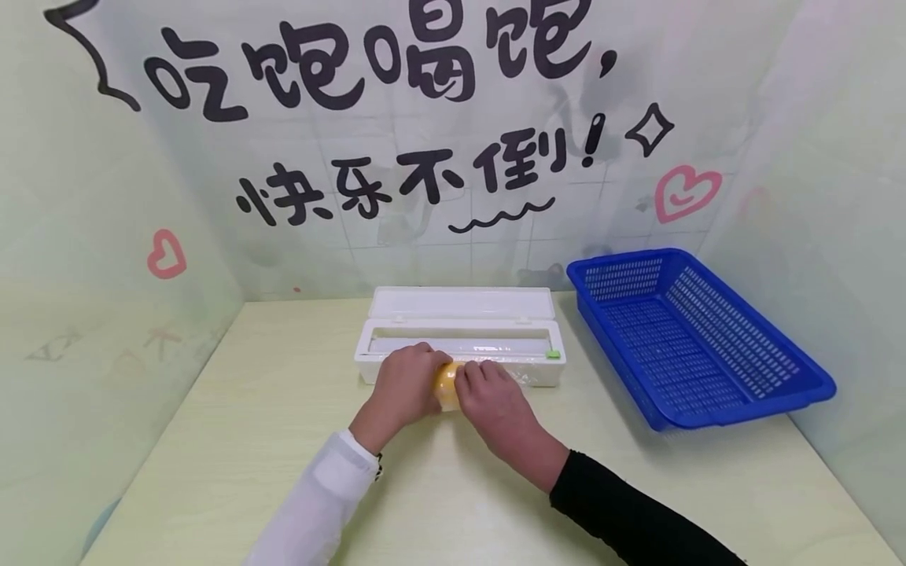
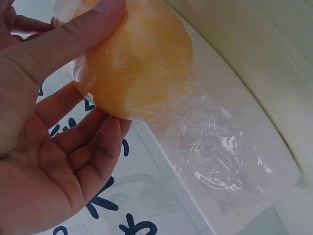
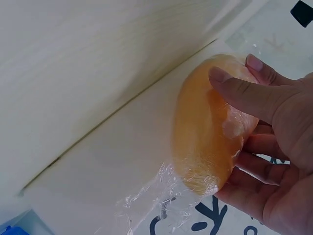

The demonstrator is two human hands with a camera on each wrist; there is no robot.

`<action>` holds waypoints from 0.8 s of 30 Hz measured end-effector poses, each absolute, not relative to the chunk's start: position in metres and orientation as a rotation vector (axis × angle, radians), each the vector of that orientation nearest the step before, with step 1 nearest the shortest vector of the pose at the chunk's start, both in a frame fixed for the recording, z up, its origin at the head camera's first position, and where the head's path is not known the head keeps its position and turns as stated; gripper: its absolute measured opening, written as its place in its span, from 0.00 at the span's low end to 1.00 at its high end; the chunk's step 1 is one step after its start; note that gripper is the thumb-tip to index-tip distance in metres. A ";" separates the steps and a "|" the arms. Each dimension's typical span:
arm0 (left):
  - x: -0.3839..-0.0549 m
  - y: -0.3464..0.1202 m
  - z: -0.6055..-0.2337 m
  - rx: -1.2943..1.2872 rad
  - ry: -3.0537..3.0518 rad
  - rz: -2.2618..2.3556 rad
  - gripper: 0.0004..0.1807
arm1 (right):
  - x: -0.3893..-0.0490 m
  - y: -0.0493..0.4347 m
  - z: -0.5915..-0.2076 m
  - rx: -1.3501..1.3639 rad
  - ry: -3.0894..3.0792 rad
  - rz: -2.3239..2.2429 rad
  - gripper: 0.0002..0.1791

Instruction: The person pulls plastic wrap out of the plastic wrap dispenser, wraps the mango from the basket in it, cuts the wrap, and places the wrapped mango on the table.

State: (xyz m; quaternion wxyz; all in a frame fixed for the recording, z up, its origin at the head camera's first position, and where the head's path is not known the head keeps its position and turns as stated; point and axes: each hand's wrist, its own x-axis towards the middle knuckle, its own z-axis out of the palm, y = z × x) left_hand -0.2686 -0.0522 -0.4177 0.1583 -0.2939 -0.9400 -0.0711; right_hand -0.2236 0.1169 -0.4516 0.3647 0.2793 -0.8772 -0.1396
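Note:
Between the two hands is a smooth, rounded orange-yellow thing (image 1: pixel 447 385) wrapped in clear cling film; its exact kind I cannot tell. My left hand (image 1: pixel 405 385) grips its left side, thumb over the surface and fingers below. From the right, my right hand (image 1: pixel 501 413) pinches it, as the right wrist view shows with the thumb across the orange-yellow thing (image 3: pixel 198 127). A loose, crinkled flap of cling film (image 2: pixel 220 161) trails from it in the left wrist view. Just behind the hands stands a white cling film dispenser (image 1: pixel 541 373), its lid (image 1: pixel 463 304) raised.
Inside the dispenser lies a film roll (image 1: pixel 495 346), and a green slider (image 1: pixel 553 354) sits at its right end. A blue plastic basket (image 1: pixel 743 409) stands to the right on the pale wooden table (image 1: pixel 233 456). Printed wall sheets (image 1: pixel 425 259) enclose the back and sides.

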 end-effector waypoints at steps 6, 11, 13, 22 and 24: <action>-0.271 -0.050 -0.414 -0.867 -2.731 -0.174 0.28 | -0.227 0.113 -0.458 0.676 -2.220 -0.443 0.14; -0.273 -0.050 -0.413 -0.870 -2.789 -0.181 0.28 | -0.231 0.110 -0.463 0.667 -2.198 -0.465 0.08; -0.275 -0.050 -0.415 -0.878 -2.809 -0.187 0.29 | -0.232 0.110 -0.464 0.667 -2.197 -0.477 0.08; -0.271 -0.048 -0.415 -0.836 -2.857 -0.231 0.33 | -0.239 0.118 -0.455 0.757 -2.295 -0.406 0.21; -0.265 -0.047 -0.415 -0.806 -2.836 -0.288 0.34 | -0.241 0.121 -0.450 0.788 -2.358 -0.354 0.26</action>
